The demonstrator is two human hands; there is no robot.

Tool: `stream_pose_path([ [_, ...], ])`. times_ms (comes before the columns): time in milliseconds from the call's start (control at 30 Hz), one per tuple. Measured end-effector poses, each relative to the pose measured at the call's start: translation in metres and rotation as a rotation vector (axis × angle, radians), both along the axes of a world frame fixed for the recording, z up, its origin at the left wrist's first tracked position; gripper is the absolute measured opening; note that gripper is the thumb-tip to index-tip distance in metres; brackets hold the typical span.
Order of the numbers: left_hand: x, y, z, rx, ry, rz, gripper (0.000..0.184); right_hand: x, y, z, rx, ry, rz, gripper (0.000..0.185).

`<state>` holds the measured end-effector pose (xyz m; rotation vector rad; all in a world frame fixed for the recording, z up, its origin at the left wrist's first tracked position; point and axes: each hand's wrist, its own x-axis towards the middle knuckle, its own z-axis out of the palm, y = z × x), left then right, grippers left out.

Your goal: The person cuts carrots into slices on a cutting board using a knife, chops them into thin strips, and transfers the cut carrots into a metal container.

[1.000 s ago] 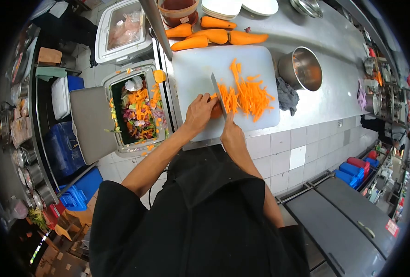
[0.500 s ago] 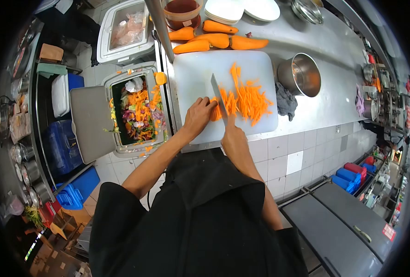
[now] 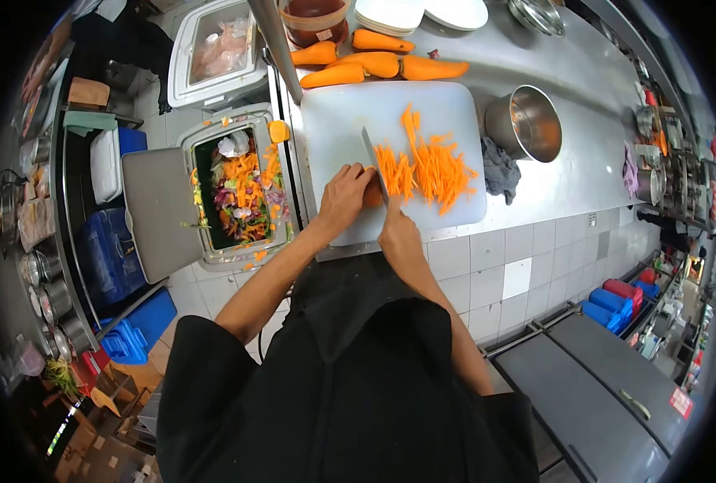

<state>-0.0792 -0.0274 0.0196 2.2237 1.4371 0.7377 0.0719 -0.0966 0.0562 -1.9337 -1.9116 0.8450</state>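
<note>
My right hand [image 3: 401, 237] is closed round the handle of a kitchen knife [image 3: 372, 157], its blade pointing away from me over the white cutting board [image 3: 334, 113]. Just left of the blade, my left hand [image 3: 343, 196] presses with bent fingers on a piece of carrot [image 3: 372, 194], mostly covered by the fingers and knife. Right of the blade lies a loose heap of thin carrot strips [image 3: 438, 173]. Several whole peeled carrots [image 3: 434, 70] rest on the steel counter beyond the board's far edge.
A steel pot [image 3: 523, 125] and dark grey cloth [image 3: 499, 171] are right of the board. An open bin of vegetable scraps [image 3: 241, 193] stands left of the counter, below a white lidded tub [image 3: 217, 60]. A metal post [image 3: 276, 40] rises at the board's far left corner.
The knife and my right hand have shifted slightly left, toward my left hand. More cut strips now show right of the blade. My left hand stays on the carrot piece.
</note>
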Motion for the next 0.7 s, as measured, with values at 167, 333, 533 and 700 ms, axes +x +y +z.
stream_pose_path([
  [167, 0.0, 0.002, -0.001, -0.009, 0.02, -0.044, 0.029, 0.002, 0.011, 0.05, -0.028, -0.021, 0.031, 0.031],
  [333, -0.001, -0.001, -0.001, 0.009, -0.028, -0.03, 0.031, -0.001, 0.003, 0.004, 0.023, 0.082, 0.007, 0.035],
  [533, -0.001, -0.002, 0.0, -0.008, -0.015, -0.039, 0.028, -0.001, -0.001, 0.044, -0.065, 0.009, 0.026, 0.038],
  [700, -0.002, 0.003, 0.003, 0.054, -0.045, -0.041, 0.027, -0.009, 0.014, 0.013, -0.059, 0.039, -0.017, 0.031],
])
